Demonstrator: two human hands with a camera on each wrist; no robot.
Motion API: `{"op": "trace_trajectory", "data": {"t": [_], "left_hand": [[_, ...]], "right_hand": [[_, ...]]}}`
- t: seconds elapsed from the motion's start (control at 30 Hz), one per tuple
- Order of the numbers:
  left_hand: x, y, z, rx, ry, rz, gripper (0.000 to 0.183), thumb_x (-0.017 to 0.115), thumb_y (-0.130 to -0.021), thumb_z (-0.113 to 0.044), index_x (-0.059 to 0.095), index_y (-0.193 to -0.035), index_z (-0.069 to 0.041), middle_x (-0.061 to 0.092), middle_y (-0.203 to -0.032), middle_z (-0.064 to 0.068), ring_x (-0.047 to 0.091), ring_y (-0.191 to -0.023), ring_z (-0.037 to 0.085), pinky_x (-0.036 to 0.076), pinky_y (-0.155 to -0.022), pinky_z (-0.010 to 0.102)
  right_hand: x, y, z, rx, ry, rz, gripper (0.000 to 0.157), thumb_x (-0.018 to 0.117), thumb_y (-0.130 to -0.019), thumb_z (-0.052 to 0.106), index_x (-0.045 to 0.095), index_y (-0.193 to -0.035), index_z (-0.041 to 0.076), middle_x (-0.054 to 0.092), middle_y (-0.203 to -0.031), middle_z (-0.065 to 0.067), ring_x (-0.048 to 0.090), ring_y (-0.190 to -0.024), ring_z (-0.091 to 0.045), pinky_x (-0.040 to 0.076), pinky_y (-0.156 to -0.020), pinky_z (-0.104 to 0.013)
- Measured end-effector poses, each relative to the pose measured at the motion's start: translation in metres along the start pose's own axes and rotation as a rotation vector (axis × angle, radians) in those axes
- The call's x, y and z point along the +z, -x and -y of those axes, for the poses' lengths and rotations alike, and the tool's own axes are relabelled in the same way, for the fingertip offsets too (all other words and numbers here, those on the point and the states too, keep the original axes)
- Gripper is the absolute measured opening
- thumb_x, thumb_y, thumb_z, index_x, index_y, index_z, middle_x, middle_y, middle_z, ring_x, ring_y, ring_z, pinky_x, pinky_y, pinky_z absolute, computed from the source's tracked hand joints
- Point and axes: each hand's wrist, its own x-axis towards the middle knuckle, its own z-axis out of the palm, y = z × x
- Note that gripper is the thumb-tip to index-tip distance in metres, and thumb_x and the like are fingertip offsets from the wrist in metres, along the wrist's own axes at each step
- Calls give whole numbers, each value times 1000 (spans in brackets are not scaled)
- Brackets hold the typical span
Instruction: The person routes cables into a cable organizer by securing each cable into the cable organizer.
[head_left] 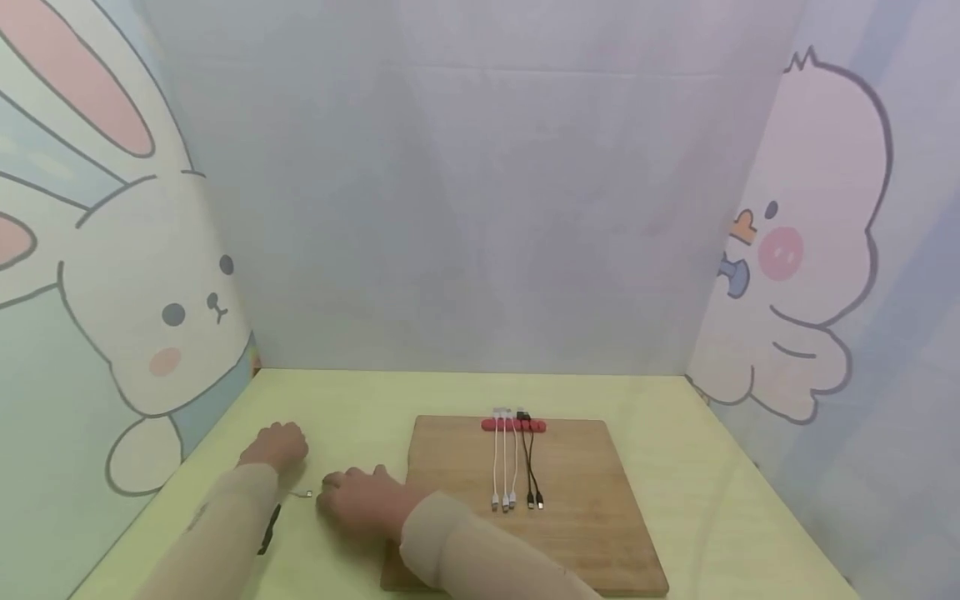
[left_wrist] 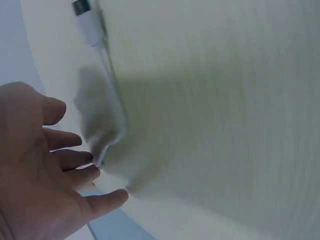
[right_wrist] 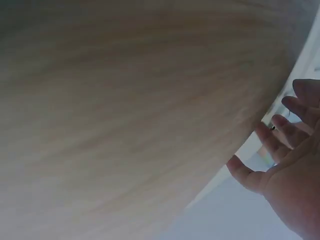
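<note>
On the left side of the table, my left hand (head_left: 276, 446) reaches over a white charging cable (left_wrist: 114, 100). In the left wrist view its fingers are loosely bent, with fingertips right at the cable's far part. The white cable's plug (head_left: 306, 493) lies between my two hands in the head view. My right hand (head_left: 367, 498) is over the left edge of the wooden board (head_left: 577, 533), fingers spread and nothing in them. A red cable holder (head_left: 487, 425) lies along the board's far edge. Several white cables (head_left: 505, 467) and two black cables (head_left: 530, 467) run from it towards me.
A dark strip (head_left: 270, 529) shows beside my left sleeve. The pale yellow table (head_left: 705, 467) extends right of the board. Fabric walls (head_left: 480, 217) with cartoon animals enclose the table at the back and both sides.
</note>
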Motion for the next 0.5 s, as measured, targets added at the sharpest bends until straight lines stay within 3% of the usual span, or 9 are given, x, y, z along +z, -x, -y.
{"op": "trace_trajectory", "data": {"t": [0.13, 0.23, 0.37, 0.5], "left_hand": [[4, -5, 2, 65, -43, -24, 22, 42, -88, -8, 59, -91, 6, 59, -90, 27, 55, -83, 41, 48, -73, 58], [3, -7, -1, 91, -48, -38, 18, 42, -88, -5, 58, -84, 2, 59, -79, 18, 52, -72, 32, 45, -64, 48], [0, -3, -3, 132, -59, -82, 14, 44, -88, 0, 55, -79, -1, 54, -69, 10, 48, -62, 24, 41, -57, 36], [-1, 5, 1, 155, -68, -119, 15, 47, -88, 5, 53, -76, -1, 51, -65, 7, 47, -57, 20, 39, -53, 32]], "right_hand": [[-11, 5, 15, -14, 33, 26, 36, 53, -97, 34, 50, -132, 46, 32, -152, 26, 45, -130, -4, 46, -92, -46], [-21, 11, 19, -12, 65, 46, 32, 51, -99, 34, 52, -130, 44, 39, -147, 27, 47, -122, -2, 45, -91, -43], [-28, 14, 24, -60, 161, 25, 19, 53, -99, 32, 61, -114, 40, 58, -118, 22, 52, -95, -2, 45, -77, -33], [-28, 15, 32, -144, 222, -2, 12, 52, -100, 30, 62, -100, 36, 59, -93, 18, 49, -76, -2, 45, -62, -23]]}}
